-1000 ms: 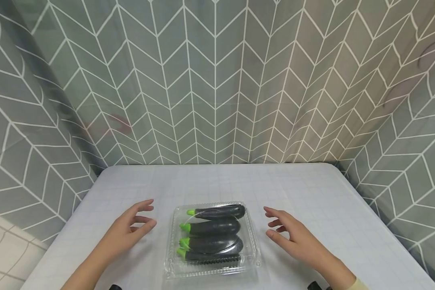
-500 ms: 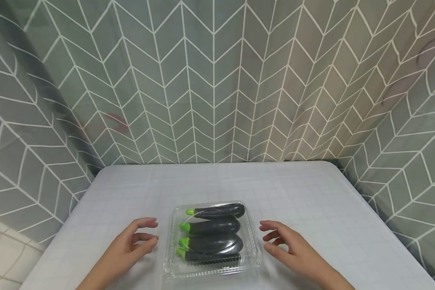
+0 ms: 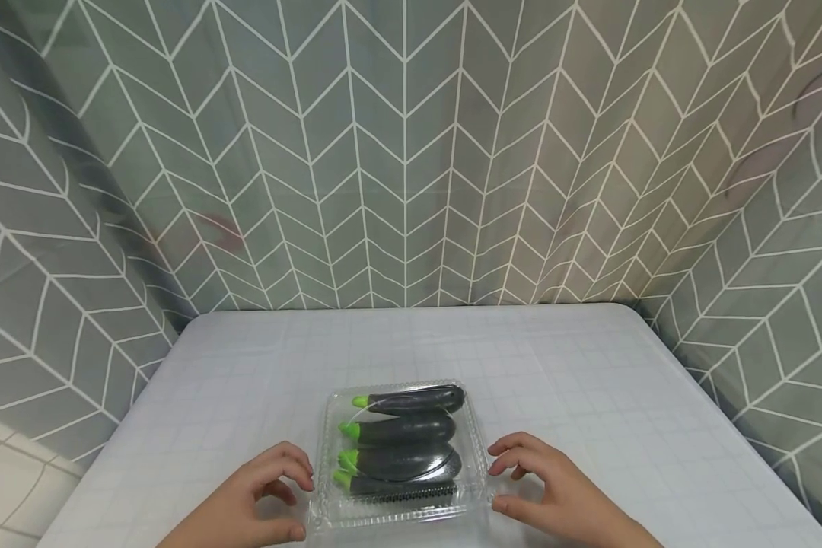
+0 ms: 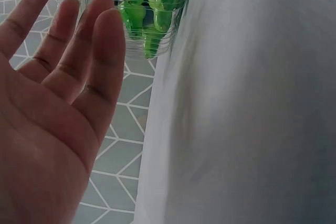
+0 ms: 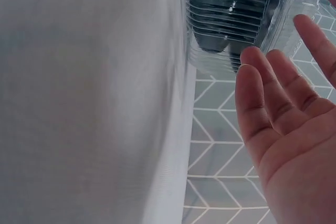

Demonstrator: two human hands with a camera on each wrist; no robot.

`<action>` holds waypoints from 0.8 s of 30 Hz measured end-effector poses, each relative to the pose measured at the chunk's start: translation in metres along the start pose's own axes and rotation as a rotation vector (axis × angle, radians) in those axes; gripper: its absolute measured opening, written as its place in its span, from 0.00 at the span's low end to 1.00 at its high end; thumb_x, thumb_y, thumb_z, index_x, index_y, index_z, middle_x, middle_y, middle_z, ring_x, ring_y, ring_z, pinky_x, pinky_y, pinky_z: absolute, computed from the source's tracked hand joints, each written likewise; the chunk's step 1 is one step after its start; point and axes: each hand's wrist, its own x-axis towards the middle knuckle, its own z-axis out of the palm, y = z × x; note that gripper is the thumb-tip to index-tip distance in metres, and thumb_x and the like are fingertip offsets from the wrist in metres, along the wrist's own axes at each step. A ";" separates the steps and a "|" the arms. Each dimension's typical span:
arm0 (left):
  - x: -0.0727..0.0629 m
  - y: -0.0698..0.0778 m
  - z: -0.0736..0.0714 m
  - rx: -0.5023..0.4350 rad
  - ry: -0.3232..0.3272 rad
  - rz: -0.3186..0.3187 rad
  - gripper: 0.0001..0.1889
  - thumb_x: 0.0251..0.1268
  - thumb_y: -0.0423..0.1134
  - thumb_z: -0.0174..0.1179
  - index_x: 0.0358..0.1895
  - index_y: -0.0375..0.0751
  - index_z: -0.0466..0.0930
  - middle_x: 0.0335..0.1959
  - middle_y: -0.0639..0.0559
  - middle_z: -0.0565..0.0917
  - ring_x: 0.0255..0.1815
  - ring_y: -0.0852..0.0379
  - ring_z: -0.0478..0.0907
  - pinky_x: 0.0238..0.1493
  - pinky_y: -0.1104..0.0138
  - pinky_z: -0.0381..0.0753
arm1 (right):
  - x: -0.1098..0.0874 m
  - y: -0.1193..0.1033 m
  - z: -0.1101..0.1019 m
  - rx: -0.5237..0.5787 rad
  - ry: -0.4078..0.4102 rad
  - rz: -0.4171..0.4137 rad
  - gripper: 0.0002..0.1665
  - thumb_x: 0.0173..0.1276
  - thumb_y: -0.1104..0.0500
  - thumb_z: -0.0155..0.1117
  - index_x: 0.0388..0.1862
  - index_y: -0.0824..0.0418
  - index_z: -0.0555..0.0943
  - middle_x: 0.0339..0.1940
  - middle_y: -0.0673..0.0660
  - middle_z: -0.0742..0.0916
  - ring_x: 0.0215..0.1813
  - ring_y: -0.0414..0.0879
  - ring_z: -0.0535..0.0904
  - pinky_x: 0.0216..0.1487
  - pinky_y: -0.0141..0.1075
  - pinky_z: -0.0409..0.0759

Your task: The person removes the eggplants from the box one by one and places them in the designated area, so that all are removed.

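A clear plastic clamshell box (image 3: 477,449) lies closed on the table, with several dark eggplants (image 3: 404,428) side by side in it, green stems to the left. At its left edge my left hand (image 3: 250,498) is held with fingers loosely bent and thumb apart. My right hand (image 3: 558,491) is at the right edge in much the same pose. In the left wrist view the green stems (image 4: 151,38) show through the ribbed wall beyond my fingertips. The right wrist view has the box's dark contents (image 5: 228,11) just past my fingers. Whether either hand touches the box I cannot tell.
A white cloth covers the table (image 3: 555,365). Grey curtains (image 3: 404,152) with white zigzag lines hang behind it and on both sides. Pale tiles (image 3: 14,479) show at the lower left.
Both hands have come down and inward to the near sides of the box. Their fingers are now closer to its edges. The box and eggplants have stayed in place.
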 end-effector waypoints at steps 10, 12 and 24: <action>0.000 0.001 0.001 0.172 0.015 0.021 0.17 0.53 0.36 0.76 0.44 0.57 0.82 0.52 0.55 0.74 0.49 0.59 0.74 0.43 0.66 0.78 | -0.001 -0.002 0.003 -0.150 0.014 -0.107 0.19 0.55 0.50 0.80 0.44 0.42 0.83 0.52 0.46 0.79 0.52 0.42 0.77 0.53 0.26 0.71; -0.001 -0.001 0.002 0.239 0.032 0.086 0.17 0.52 0.37 0.76 0.42 0.59 0.83 0.51 0.55 0.75 0.49 0.59 0.74 0.46 0.67 0.77 | 0.000 0.000 0.003 -0.174 0.030 -0.171 0.19 0.54 0.50 0.81 0.44 0.44 0.85 0.51 0.47 0.79 0.50 0.43 0.78 0.52 0.25 0.71; -0.001 0.001 0.003 0.264 0.051 0.095 0.13 0.53 0.36 0.76 0.39 0.57 0.88 0.53 0.56 0.76 0.48 0.55 0.77 0.48 0.65 0.80 | 0.005 0.005 0.003 -0.210 0.046 -0.441 0.12 0.57 0.56 0.79 0.40 0.48 0.87 0.48 0.47 0.82 0.54 0.50 0.78 0.61 0.32 0.70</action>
